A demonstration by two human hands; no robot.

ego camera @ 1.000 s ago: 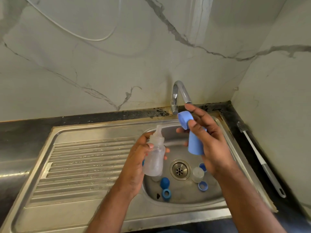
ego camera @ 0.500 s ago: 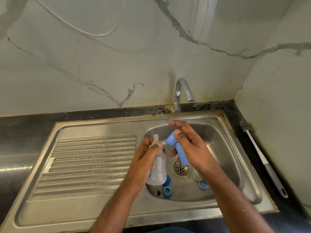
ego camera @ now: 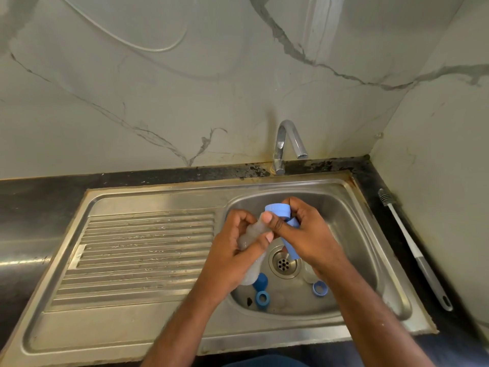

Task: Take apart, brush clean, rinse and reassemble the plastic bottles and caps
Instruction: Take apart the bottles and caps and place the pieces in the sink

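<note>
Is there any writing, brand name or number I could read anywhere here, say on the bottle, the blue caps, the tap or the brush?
None can be read.
Clear bottle in the left hand: no readable print.
Blue cap in the right hand: plain.
Tap, sink, brush: no visible lettering.

Both forearms were bare to the frame's edge; the left hand and right hand wore no gloves or rings.

Looks like a home kitchen: stainless steel sink with a ribbed drainboard, chrome tap at center, dark stone surface, marble-look wall across the upper frame.
</note>
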